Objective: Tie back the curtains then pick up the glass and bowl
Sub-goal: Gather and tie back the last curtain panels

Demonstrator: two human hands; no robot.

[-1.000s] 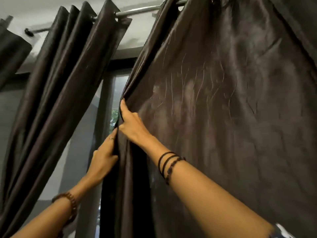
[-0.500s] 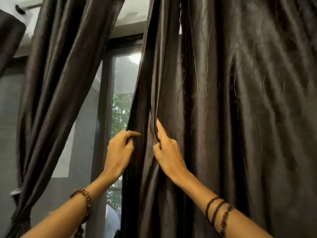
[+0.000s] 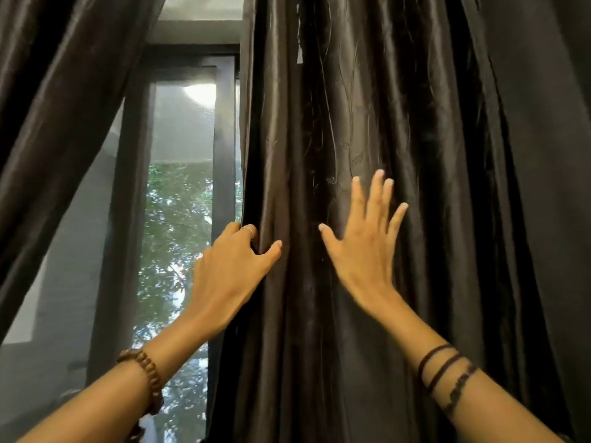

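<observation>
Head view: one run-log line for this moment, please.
left hand grips right curtain edge | right hand open on folds | untied

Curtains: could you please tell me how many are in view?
2. The left curtain hangs at the upper left. The right curtain fills the right, its edge in the grip of the left hand. Others may hang out of frame.

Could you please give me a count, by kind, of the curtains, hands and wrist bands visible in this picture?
Curtains: 2, the right curtain and the left curtain.
Hands: 2, the left hand gripping the right curtain's edge, the right hand spread flat against it.
Wrist bands: 4, one beaded bracelet on the left wrist, three dark bands on the right.
Total: 8.
</observation>
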